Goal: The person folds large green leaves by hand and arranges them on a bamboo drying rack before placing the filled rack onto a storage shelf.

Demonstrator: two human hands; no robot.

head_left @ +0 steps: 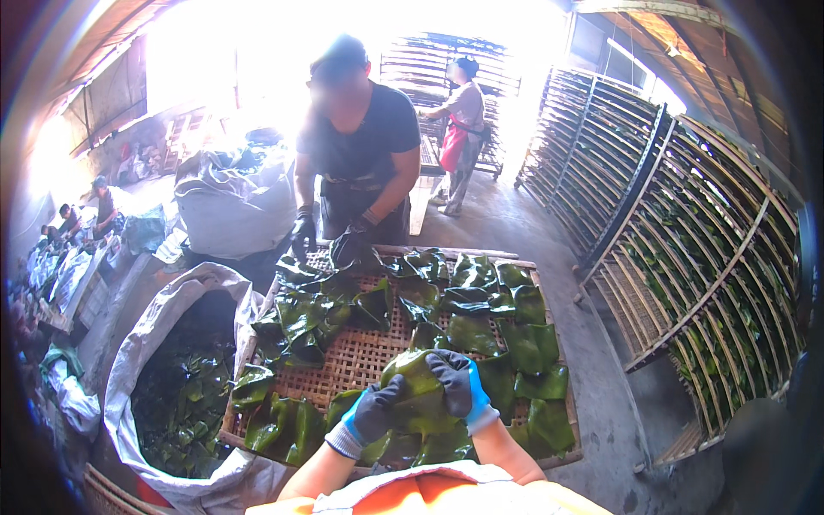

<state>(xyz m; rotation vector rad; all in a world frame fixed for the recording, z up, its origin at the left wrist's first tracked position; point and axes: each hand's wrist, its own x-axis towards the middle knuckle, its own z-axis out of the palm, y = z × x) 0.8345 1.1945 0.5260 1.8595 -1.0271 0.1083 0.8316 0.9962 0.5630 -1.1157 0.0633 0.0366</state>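
Note:
Both my hands wear dark gloves with blue backs. My left hand (372,414) and my right hand (455,386) are closed on opposite sides of one glossy green sheet of kelp (418,390). They hold it over the near part of a woven bamboo tray (365,354). Flat and folded kelp pieces (470,335) cover much of the tray's right side and its near edge. A looser pile of kelp (311,319) lies at the tray's left, and bare weave shows through the middle.
Left of the tray stands an open white sack (129,399) of kelp. Across the tray, a co-worker (365,146) in dark gloves handles kelp. Tall racks (687,257) of loaded trays rise at the right. Another person (463,129) stands farther back, near a big white sack (232,206).

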